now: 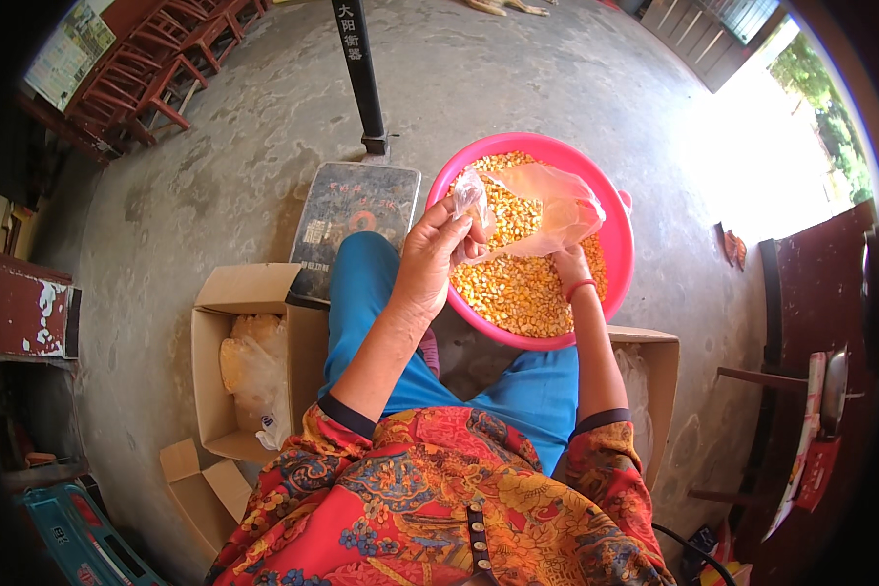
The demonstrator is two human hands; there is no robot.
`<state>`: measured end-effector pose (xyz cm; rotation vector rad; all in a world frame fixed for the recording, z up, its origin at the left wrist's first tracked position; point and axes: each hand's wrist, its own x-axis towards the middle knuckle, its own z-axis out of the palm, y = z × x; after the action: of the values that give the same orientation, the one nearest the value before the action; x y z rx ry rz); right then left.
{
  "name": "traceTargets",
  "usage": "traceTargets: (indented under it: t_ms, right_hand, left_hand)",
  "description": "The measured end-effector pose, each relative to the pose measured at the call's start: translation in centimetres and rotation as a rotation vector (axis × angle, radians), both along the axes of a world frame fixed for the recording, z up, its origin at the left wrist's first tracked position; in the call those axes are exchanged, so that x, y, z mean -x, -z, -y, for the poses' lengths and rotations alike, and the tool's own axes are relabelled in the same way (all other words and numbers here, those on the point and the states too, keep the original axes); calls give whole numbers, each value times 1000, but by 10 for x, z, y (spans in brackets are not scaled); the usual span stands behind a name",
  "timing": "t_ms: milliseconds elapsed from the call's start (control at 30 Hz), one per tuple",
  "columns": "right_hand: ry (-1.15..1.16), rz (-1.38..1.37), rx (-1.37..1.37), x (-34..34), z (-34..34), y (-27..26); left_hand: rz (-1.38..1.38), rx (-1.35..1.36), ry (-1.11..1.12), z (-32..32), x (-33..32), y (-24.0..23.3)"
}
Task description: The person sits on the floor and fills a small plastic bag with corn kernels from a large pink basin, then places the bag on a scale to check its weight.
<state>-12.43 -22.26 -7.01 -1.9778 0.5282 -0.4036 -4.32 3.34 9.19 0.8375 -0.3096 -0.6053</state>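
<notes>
A round pink plastic basin (622, 271) filled with dried corn kernels (509, 293) stands in front of my knees. Over it hangs a thin clear plastic bag (571, 212), its mouth partly spread. My left hand (443, 238) pinches a gathered part of the bag between thumb and fingers, above the basin's left side. My right hand (573, 265), with a red band at the wrist, is at the bag's lower right edge, low over the kernels; its fingers are mostly hidden by the bag and corn, so its grip cannot be made out.
A platform scale (359, 205) with a black post (361, 73) stands left of the basin. An open cardboard box (209, 381) holding filled plastic bags (253, 359) is by my left leg; another box (663, 395) is at my right. Red wooden chairs (154, 80) line the wall.
</notes>
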Motion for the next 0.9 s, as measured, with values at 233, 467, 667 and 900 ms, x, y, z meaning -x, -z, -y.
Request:
traceTargets:
  t_ms: [233,467,667,900]
  right_hand:
    - [376,228,-1369,12,-17,-61]
    - [-149,531,-1407,13,-59,-164]
    - [-165,278,-1344,-35,-92,-165]
    - [108,174,-970,-80,-59,-117]
  left_hand:
    - [36,-9,1,6,0,-8]
    - [2,25,19,9,3,-7]
    - [10,22,23,7,6,-11]
    - [46,5,28,-1,6,-8]
